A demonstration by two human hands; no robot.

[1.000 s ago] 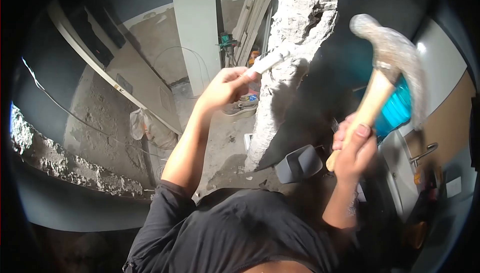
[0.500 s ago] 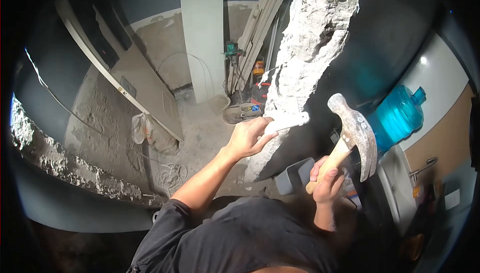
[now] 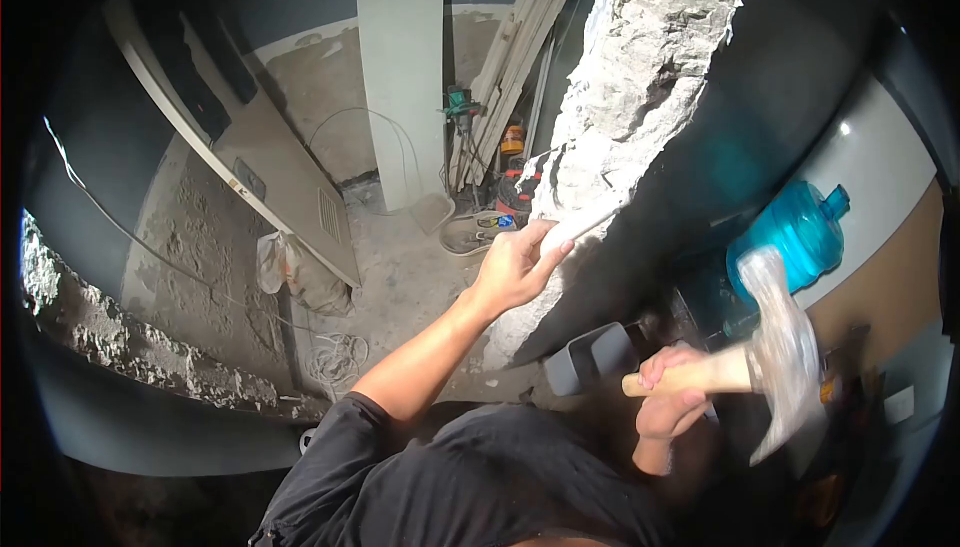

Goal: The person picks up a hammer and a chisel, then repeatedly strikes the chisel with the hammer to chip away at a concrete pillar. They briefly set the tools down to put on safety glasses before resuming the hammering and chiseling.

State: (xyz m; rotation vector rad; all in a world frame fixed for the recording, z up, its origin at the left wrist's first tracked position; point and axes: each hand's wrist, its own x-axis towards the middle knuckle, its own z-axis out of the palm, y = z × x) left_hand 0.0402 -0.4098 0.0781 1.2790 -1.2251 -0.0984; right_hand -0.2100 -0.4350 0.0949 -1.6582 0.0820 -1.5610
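My left hand (image 3: pixel 516 267) is closed around a pale bar that looks like a chisel (image 3: pixel 598 218), washed out by bright light. The bar lies slanted against the broken, rough edge of the wall (image 3: pixel 645 97); where its tip meets the wall cannot be made out. In my right hand (image 3: pixel 670 397) is a claw hammer (image 3: pixel 715 372), gripped by its wooden handle. Its metal head is blurred by motion, off to the right and apart from the bar.
A blue water jug (image 3: pixel 792 237) stands at the right, and a grey bin (image 3: pixel 592 359) below the wall edge. Long boards (image 3: pixel 510 77) lean at the back. A door (image 3: pixel 290 187), a sack (image 3: pixel 305 272) and coiled cable (image 3: pixel 335 357) are at the left.
The hammer has swung right and down, away from the bar, its head tipping over to the right. My left hand has shifted slightly right and still grips the bar, now tilted more steeply.
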